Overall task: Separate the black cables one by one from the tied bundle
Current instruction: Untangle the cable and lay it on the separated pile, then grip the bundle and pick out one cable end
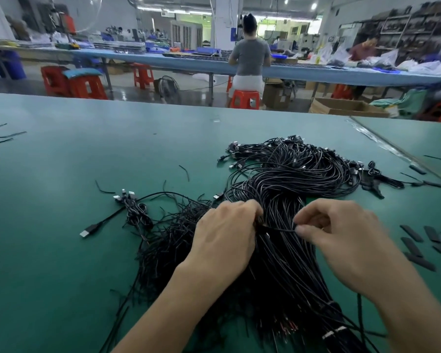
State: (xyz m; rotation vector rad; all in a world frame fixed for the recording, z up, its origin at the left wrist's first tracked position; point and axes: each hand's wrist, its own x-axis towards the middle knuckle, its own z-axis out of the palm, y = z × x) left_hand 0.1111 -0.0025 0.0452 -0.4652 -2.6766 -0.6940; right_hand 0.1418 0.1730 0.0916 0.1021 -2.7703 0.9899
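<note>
A thick bundle of black cables [288, 179] lies on the green table [61, 238], looping away from me with USB plugs at its far end. My left hand [224, 235] presses on the bundle's middle, fingers closed around strands. My right hand [341, 230] pinches one thin black strand [280, 229] between thumb and forefinger; the strand runs taut across to my left hand. A smaller coiled cable with USB plugs [135, 212] lies to the left, and a loose heap of thin black ties or cables [168, 240] sits under my left forearm.
Short black strips [415, 245] lie scattered at the right, some more [418, 169] near the seam with the neighbouring table. Loose black bits [3, 136] lie at the far left. A person sits on a red stool [245, 98] at a blue bench beyond the table.
</note>
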